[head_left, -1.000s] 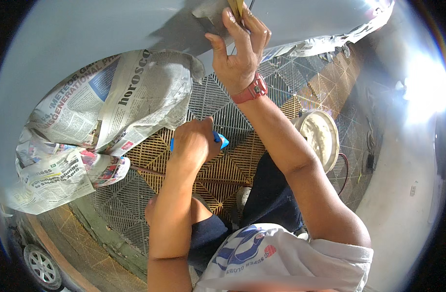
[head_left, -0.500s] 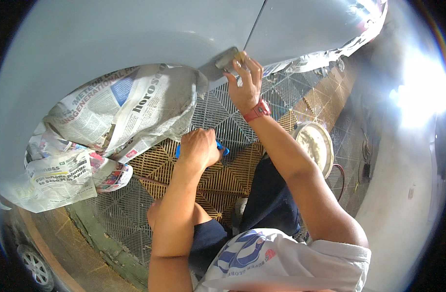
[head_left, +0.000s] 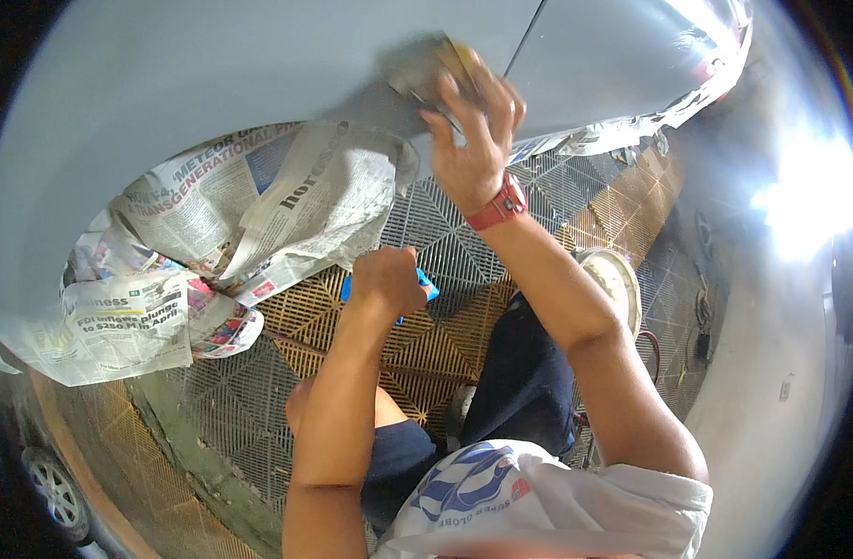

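My right hand (head_left: pixel 473 126), with a red watch at the wrist, grips a blurred grey and yellowish block (head_left: pixel 431 70) against the grey car body panel (head_left: pixel 212 65), left of a narrow panel seam. My left hand (head_left: pixel 384 284) is closed on a blue object (head_left: pixel 427 287) below the panel, beside the masked wheel arch; most of that object is hidden by the hand. Crumpled newspaper (head_left: pixel 203 205) covers the wheel arch at the left, and more paper lines the panel's lower edge at the right.
A round container (head_left: pixel 626 279) with pale creamy contents stands behind my right forearm. Slatted grey and orange floor mats (head_left: pixel 445 233) lie below. A bright light shines at the right above a pale surface. A car wheel (head_left: pixel 58 494) shows at the lower left.
Since half a second ago, my right hand and the block have moved upward along the panel. Compared with a second ago, both hands sit lower in the picture.
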The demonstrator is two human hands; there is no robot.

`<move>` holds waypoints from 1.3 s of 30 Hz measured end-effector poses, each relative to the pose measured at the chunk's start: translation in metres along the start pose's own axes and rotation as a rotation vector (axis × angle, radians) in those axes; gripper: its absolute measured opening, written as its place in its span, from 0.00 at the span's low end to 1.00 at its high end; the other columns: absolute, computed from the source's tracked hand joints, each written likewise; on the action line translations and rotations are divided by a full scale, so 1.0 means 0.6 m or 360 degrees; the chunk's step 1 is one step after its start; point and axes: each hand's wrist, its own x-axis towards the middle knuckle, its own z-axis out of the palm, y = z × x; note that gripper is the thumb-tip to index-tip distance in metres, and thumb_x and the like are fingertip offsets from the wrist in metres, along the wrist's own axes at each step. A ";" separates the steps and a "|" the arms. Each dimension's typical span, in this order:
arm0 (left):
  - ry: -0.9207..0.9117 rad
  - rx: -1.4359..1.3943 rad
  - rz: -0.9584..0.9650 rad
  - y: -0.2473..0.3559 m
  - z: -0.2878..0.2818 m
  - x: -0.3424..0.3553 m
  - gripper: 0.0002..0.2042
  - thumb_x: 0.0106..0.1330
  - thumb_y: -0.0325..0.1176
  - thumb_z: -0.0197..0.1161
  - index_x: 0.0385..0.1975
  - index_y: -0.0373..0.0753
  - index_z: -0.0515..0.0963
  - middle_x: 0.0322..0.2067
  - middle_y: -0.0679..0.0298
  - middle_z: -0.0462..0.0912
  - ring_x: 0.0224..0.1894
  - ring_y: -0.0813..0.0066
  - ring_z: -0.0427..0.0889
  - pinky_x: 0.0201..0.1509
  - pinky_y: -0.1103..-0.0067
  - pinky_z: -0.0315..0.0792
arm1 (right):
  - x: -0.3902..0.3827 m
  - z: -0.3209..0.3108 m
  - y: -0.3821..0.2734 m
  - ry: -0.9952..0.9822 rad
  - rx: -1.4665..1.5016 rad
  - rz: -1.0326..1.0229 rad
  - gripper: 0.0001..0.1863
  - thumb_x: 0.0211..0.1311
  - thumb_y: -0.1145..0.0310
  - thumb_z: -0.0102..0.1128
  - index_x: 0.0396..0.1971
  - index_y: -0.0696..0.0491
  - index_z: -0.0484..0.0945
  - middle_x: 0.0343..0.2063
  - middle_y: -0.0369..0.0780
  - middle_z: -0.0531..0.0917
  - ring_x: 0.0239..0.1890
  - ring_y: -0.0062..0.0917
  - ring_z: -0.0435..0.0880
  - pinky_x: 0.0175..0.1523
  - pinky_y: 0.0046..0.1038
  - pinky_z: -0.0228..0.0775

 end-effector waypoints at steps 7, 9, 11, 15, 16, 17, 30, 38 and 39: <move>0.0039 -0.0069 0.0077 0.003 0.006 0.006 0.26 0.56 0.52 0.77 0.46 0.36 0.86 0.38 0.49 0.91 0.45 0.48 0.91 0.52 0.58 0.84 | 0.013 -0.015 0.021 -0.0087 -0.0018 -0.0147 0.29 0.53 0.71 0.78 0.57 0.33 0.90 0.70 0.35 0.79 0.63 0.35 0.78 0.66 0.39 0.68; 0.0074 -0.0004 0.0094 -0.004 0.009 0.006 0.27 0.57 0.54 0.76 0.46 0.37 0.86 0.40 0.50 0.92 0.46 0.49 0.91 0.53 0.59 0.84 | 0.010 -0.010 0.024 -0.0031 -0.0016 -0.0132 0.29 0.53 0.72 0.77 0.56 0.31 0.90 0.69 0.32 0.80 0.63 0.34 0.77 0.65 0.38 0.68; 0.0006 -0.0018 0.0032 -0.009 0.002 0.004 0.28 0.58 0.54 0.76 0.49 0.37 0.86 0.42 0.51 0.92 0.48 0.49 0.91 0.55 0.60 0.84 | 0.055 0.004 -0.028 0.0035 0.0015 -0.0129 0.29 0.53 0.73 0.74 0.56 0.30 0.90 0.69 0.30 0.80 0.64 0.33 0.77 0.66 0.39 0.67; -0.0027 -0.0005 -0.0089 -0.011 -0.003 0.005 0.23 0.58 0.51 0.77 0.44 0.38 0.88 0.43 0.49 0.92 0.49 0.51 0.92 0.57 0.61 0.84 | 0.198 0.055 -0.191 -0.0038 0.0476 -0.0458 0.25 0.57 0.67 0.66 0.55 0.29 0.88 0.66 0.29 0.80 0.63 0.31 0.77 0.67 0.44 0.64; -0.0021 -0.0006 -0.0028 -0.006 0.001 0.012 0.24 0.58 0.52 0.76 0.45 0.38 0.88 0.43 0.48 0.92 0.49 0.51 0.92 0.58 0.61 0.84 | 0.219 0.063 -0.211 0.0036 0.0488 -0.0470 0.23 0.58 0.67 0.66 0.54 0.30 0.87 0.66 0.29 0.79 0.62 0.30 0.78 0.67 0.44 0.65; -0.0006 -0.0053 -0.0025 -0.005 0.004 0.017 0.25 0.58 0.52 0.76 0.46 0.39 0.88 0.43 0.48 0.92 0.50 0.51 0.92 0.58 0.61 0.84 | 0.217 0.057 -0.202 0.0035 0.0500 -0.0458 0.24 0.58 0.67 0.67 0.55 0.30 0.88 0.65 0.29 0.80 0.62 0.30 0.78 0.67 0.43 0.66; -0.0121 0.0071 -0.0128 -0.014 -0.024 -0.003 0.30 0.61 0.56 0.73 0.55 0.37 0.85 0.45 0.44 0.91 0.51 0.45 0.90 0.59 0.57 0.83 | -0.143 -0.009 0.071 -0.0003 0.0027 0.0454 0.30 0.54 0.78 0.78 0.60 0.47 0.84 0.67 0.44 0.80 0.69 0.45 0.74 0.72 0.47 0.68; 0.0061 0.0004 -0.0115 -0.025 -0.020 -0.001 0.24 0.61 0.53 0.75 0.45 0.39 0.85 0.38 0.47 0.91 0.44 0.46 0.91 0.51 0.56 0.84 | 0.052 0.018 -0.026 0.0127 0.0143 0.0093 0.30 0.52 0.69 0.81 0.58 0.37 0.88 0.68 0.37 0.80 0.62 0.37 0.78 0.67 0.42 0.68; 0.0018 0.0011 -0.0147 -0.017 -0.028 -0.004 0.24 0.62 0.53 0.75 0.47 0.39 0.86 0.38 0.47 0.91 0.44 0.46 0.91 0.51 0.57 0.84 | 0.011 0.015 -0.011 0.0131 0.0144 0.0168 0.29 0.53 0.69 0.81 0.58 0.38 0.88 0.68 0.38 0.79 0.62 0.37 0.78 0.67 0.42 0.68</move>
